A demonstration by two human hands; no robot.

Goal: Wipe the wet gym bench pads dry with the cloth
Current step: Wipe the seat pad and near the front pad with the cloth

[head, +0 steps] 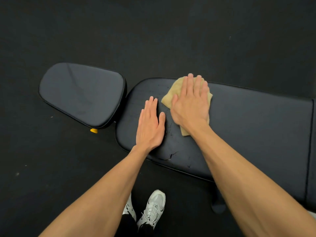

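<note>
A black gym bench lies across the view. Its long back pad point(248, 127) runs to the right and its smaller seat pad point(82, 93) sits at the left. My right hand point(191, 103) presses flat on a tan cloth point(172, 93) near the left end of the long pad. My left hand point(150, 125) rests flat on the same pad beside it, fingers together, holding nothing. Water droplets and streaks point(171, 155) glisten on the pad near its front edge, below my hands. Part of the cloth is hidden under my right palm.
Dark rubber gym floor point(153, 31) surrounds the bench. A small yellow knob point(94, 130) pokes out under the seat pad. My white sneakers point(152, 209) stand close to the bench's front edge, and a dark bench foot point(218, 205) shows beneath the long pad.
</note>
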